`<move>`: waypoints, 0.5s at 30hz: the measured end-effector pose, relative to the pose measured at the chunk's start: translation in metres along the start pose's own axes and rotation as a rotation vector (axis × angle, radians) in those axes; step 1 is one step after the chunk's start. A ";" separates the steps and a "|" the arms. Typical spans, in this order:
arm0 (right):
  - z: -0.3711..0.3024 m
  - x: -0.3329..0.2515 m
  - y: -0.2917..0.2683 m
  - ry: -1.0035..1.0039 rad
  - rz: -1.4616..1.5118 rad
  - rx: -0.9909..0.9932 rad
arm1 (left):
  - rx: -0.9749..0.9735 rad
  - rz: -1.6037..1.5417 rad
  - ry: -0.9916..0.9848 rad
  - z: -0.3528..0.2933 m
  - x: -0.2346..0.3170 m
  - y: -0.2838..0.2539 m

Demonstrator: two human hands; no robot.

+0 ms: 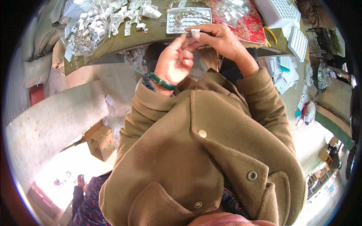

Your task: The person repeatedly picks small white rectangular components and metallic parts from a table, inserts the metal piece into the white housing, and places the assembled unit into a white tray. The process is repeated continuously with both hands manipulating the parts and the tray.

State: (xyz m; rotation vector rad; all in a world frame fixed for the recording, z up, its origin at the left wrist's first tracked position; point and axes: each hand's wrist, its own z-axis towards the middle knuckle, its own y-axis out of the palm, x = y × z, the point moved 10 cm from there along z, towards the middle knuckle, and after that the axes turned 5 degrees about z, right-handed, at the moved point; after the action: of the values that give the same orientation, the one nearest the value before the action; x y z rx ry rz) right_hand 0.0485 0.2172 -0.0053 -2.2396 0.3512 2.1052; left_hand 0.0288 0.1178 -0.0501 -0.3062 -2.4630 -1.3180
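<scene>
Well, the work in hand looks like close finger work on one small white piece, held up at the near edge of the olive surface. The right hand has it, gripped between thumb and forefinger, with the back of that hand turned up. The left hand, a green bangle at its wrist, comes in from the other side, palm turned up. Two of its fingers are curled in, and another stretches up toward the piece. I can't tell whether that fingertip is touching the piece or pinching something against it; the two hands overlap too closely there.

So I'd judge this to be a step of fitting or adjusting, and whatever move follows would call for a steady right pinch while the left fingertips do the fine part. A piece that small could easily slip or turn, I'd say.

As for where it sits: it's up at the right fingertips, just beyond the left ones, and from here it appears right by the near edge of a white tray holding round, silvery discs. More white pieces lie loose to the left, well apart from the hands, and a red patterned cloth spreads to the right.
</scene>
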 end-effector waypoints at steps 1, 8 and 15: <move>0.000 -0.002 -0.002 -0.018 -0.008 -0.006 | -0.028 -0.017 -0.013 0.000 0.001 0.004; 0.000 0.003 -0.001 -0.003 0.170 -0.064 | -0.035 -0.115 -0.091 0.002 -0.003 0.010; -0.004 -0.001 0.004 -0.044 0.219 -0.066 | 0.024 -0.105 0.022 0.004 -0.004 0.007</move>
State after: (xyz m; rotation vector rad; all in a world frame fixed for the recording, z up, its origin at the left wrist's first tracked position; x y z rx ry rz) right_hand 0.0516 0.2129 -0.0040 -2.2806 0.5567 2.2985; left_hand 0.0337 0.1247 -0.0482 -0.1574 -2.5048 -1.3241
